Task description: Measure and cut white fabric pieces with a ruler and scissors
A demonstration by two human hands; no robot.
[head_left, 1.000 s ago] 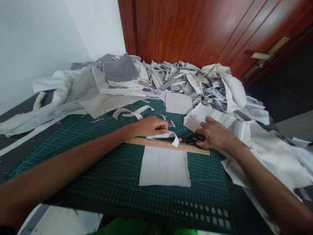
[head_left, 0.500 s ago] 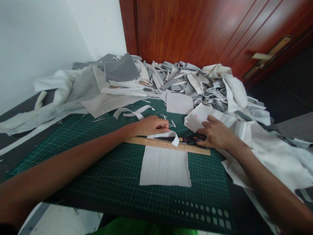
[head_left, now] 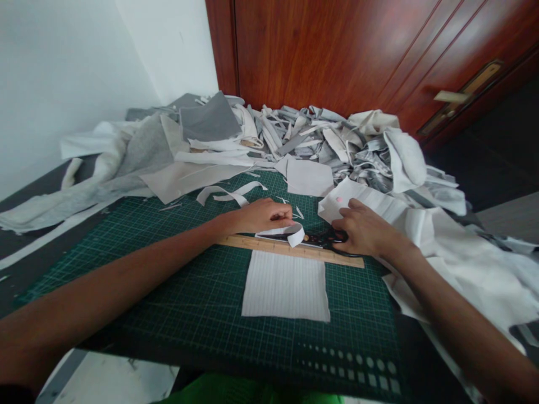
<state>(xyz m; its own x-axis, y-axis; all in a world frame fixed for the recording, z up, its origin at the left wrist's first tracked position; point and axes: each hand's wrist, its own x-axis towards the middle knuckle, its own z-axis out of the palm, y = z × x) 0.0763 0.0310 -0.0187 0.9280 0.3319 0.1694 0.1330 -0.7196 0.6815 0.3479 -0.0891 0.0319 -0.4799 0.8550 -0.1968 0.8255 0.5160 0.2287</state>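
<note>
1. The head view looks forward and down at a green cutting mat (head_left: 181,314) with a printed grid. A wooden ruler (head_left: 269,244) lies across the mat from left to right, a little tilted. Just below the ruler is a square of white ribbed fabric (head_left: 285,286).
2. Along the far edge of the ruler lie black-handled scissors (head_left: 324,239). Their long axis runs nearly parallel to the ruler. The blades point toward the left hand (head_left: 265,216), and the handles are at the right hand (head_left: 364,229), so the right hand is the nearer one to the handles.
3. A white fabric strip (head_left: 295,235) curves over the blade end of the scissors, and the blade tips are hidden under it.
4. The left hand is half closed, with the fingers curled down. Its fingertips touch the strip, but I cannot tell if they pinch it.
5. The right hand is also half closed and has hold of the scissor handles, with the fingers bent over them. The thumb is hidden, so I cannot see if it goes through a loop.
6. Behind the mat is a large heap of grey and white fabric scraps (head_left: 337,147), and a wooden door (head_left: 328,50) stands beyond it. A big white cloth (head_left: 475,275) lies under the right forearm (head_left: 446,320).
</note>
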